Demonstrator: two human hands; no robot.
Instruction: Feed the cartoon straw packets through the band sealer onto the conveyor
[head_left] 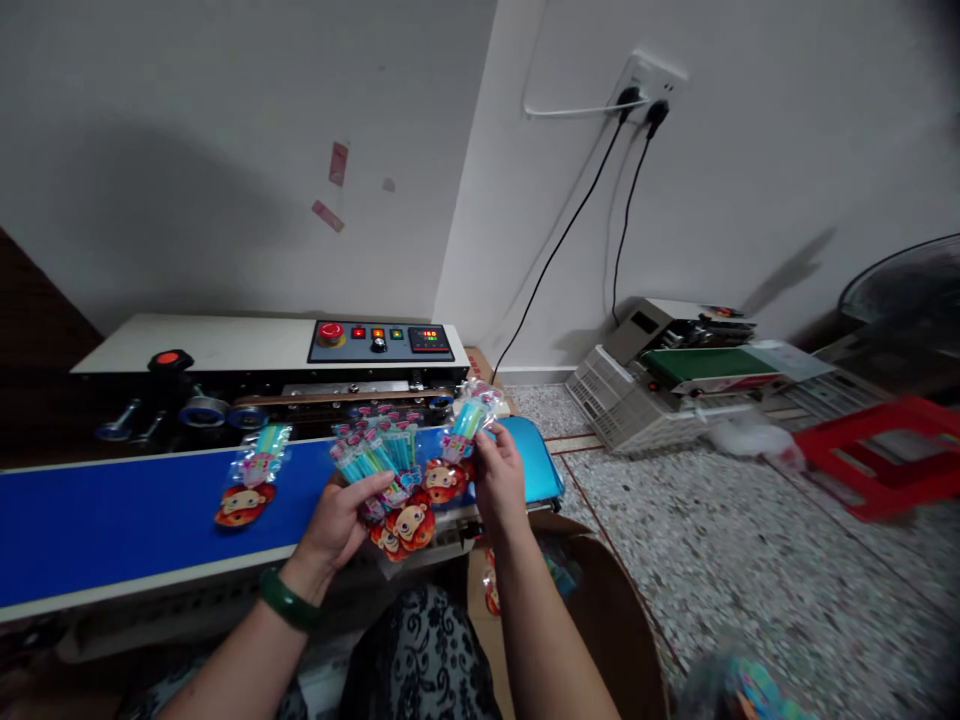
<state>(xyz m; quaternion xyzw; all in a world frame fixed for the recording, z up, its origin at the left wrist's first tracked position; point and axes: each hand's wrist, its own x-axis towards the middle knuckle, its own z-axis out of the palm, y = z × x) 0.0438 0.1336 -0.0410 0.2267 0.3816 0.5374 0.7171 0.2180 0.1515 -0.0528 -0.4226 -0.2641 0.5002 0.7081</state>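
Note:
My left hand (337, 520) is closed around a fanned stack of clear packets (379, 460). Blue and green sticks show inside them, and their lower ends carry orange-haired cartoon faces. A single packet (459, 440) of the same kind is pinched by its edge in my right hand (499, 475), just right of the stack. Both hands are over the front edge of the blue conveyor belt (165, 500). Another such packet (253, 475) lies on the belt to the left, near the rollers. A green bangle (289, 598) is on my left wrist.
Behind the belt stands a band sealing machine (225, 345) with lit controls. A cardboard box (615, 590) with packets inside is below my right arm. A second machine (697, 350) rests on a white crate (630, 415) by the wall. A red plastic stool (885, 450) lies at right.

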